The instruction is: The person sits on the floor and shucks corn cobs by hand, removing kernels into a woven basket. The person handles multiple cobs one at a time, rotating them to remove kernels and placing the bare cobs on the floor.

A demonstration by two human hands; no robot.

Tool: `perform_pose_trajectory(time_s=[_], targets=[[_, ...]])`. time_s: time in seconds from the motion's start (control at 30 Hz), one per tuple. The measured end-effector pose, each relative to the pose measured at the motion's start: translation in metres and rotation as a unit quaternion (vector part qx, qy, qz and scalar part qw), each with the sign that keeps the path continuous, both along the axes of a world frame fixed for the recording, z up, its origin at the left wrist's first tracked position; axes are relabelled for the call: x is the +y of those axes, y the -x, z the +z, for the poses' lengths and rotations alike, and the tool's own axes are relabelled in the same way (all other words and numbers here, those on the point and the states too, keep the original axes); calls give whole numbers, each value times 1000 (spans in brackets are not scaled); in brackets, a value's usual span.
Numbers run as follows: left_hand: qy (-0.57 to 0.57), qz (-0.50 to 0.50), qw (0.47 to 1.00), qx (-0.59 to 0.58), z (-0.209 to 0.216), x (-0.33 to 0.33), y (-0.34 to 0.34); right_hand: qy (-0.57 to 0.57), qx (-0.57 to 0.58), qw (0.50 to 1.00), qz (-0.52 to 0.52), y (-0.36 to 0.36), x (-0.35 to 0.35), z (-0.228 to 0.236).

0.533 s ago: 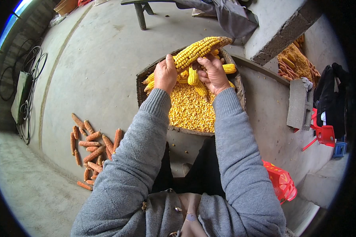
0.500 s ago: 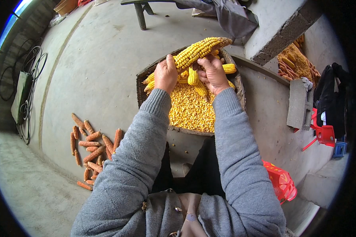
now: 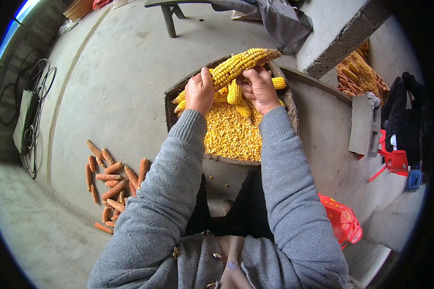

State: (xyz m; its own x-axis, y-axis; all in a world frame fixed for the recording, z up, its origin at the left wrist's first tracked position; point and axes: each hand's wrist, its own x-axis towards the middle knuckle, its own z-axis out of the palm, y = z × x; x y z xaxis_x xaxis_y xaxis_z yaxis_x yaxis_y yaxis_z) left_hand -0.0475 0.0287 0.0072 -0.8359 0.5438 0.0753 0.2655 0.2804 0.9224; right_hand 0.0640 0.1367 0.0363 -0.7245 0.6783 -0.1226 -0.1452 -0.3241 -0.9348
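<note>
An ear of corn (image 3: 236, 66) with yellow kernels slants above the basket, its brownish end pointing to the far right. My left hand (image 3: 200, 91) grips its near left end, thumb pointing up along it. My right hand (image 3: 260, 90) is closed at the ear's underside towards the right, with the thumb pressed against the kernels; its curled fingers are partly hidden. Below lies the woven basket (image 3: 170, 110), holding loose yellow kernels (image 3: 234, 136) and several more ears. One short ear (image 3: 234, 92) shows between my hands.
Bare reddish cobs (image 3: 113, 178) lie scattered on the floor at left. Black cable (image 3: 43, 96) hangs by the left wall. A red bag (image 3: 340, 221) sits at my right, with a concrete block (image 3: 364, 126) and a red chair (image 3: 394, 161) beyond. A bench (image 3: 169, 21) stands ahead.
The ear of corn has tipped slightly, its far end a little lower, and a brownish strip near that end shows more. Both hands keep their hold, with the right thumb shifted slightly.
</note>
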Motion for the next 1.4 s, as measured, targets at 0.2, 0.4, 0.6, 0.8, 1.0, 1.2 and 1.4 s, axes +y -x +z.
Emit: perform_pose_trajectory(time_s=[0.2,0.4,0.6,0.8,1.0,1.2,1.4], targets=[[-34,18,999,-33,1,-2,1,94,81,989,85,-10,6,8],[25,15,997,77,15,-5,-10,40,8,999,-5,-5,2,6],[16,3,1000,11,10,-5,-1,107,73,990,51,-16,14,11],[3,-4,998,61,-2,-4,4,61,41,997,28,-14,16,6],[-18,-20,1000,7,-1,-6,6,94,74,992,35,-16,13,14],[14,-14,1000,4,-5,-6,11,72,39,996,17,-14,15,9],[-3,-18,1000,-24,-6,-7,13,142,110,983,42,-18,19,9]])
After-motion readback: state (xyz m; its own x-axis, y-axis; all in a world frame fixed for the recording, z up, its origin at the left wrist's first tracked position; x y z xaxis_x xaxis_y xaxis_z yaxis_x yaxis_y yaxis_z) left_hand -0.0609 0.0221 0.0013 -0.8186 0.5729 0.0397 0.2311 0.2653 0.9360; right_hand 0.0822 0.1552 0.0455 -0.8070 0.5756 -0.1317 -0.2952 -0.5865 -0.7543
